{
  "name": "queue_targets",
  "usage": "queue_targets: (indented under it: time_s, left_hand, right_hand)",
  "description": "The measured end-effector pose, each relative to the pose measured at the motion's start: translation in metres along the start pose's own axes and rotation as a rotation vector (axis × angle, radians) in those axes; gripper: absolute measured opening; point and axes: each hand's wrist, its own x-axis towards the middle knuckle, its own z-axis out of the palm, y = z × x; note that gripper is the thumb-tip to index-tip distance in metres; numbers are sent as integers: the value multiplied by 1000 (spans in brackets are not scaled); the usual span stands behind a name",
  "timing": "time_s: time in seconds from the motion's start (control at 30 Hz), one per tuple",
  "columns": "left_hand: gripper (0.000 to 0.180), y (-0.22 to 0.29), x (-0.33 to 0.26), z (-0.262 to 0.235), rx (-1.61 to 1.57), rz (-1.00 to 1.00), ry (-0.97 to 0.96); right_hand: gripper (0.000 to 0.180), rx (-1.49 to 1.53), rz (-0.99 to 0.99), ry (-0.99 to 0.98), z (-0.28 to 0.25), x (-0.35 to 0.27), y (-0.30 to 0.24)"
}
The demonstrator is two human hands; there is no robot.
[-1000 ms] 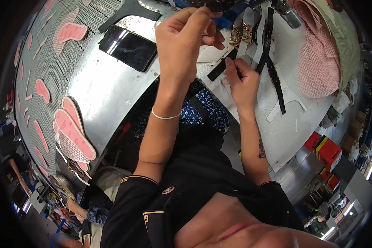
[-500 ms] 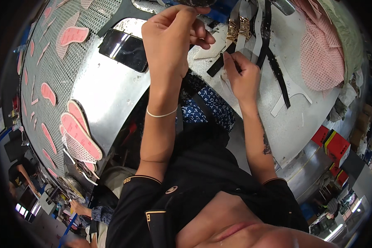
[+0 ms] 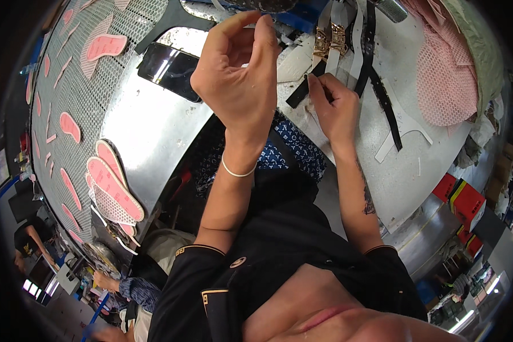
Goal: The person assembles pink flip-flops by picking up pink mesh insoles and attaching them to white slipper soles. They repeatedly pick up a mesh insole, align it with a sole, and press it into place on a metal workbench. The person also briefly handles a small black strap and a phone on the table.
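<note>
"Black strap (image 3: 297,96) on the worktable (image 3: 419,149): which step is in hand?"

"Judged from posture, the strap is being positioned at the right hand (image 3: 339,114). The next move appears to call for a secure thumb-and-index pinch, keeping the strap flat."

"State of the fingers?"

"Right: thumb and index nearly closed, remainder folded; actual grip cannot be confirmed. Left hand (image 3: 242,85): fingers curled in a loose ring, tips close together at the far side; no held item is visible, though a small one cannot be excluded."

"Strap location?"

"Left of the right fingertips, near side of the gold buckles (image 3: 328,41); contact is unclear."
</note>
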Motion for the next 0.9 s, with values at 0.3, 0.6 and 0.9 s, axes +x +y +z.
queue_targets:
  time_s: [0.3, 0.6, 0.9]
  left_hand:
    - [13, 17, 7, 4, -150, -191, 19]
    - [9, 21, 11, 10, -164, -225, 34]
    - [7, 5, 12, 0, -18, -72, 11]
  right_hand:
    - [23, -29, -8, -23, 0, 0, -1]
    - [22, -44, -27, 11, 1, 0, 1]
    - [20, -23, -22, 20, 0, 0, 0]
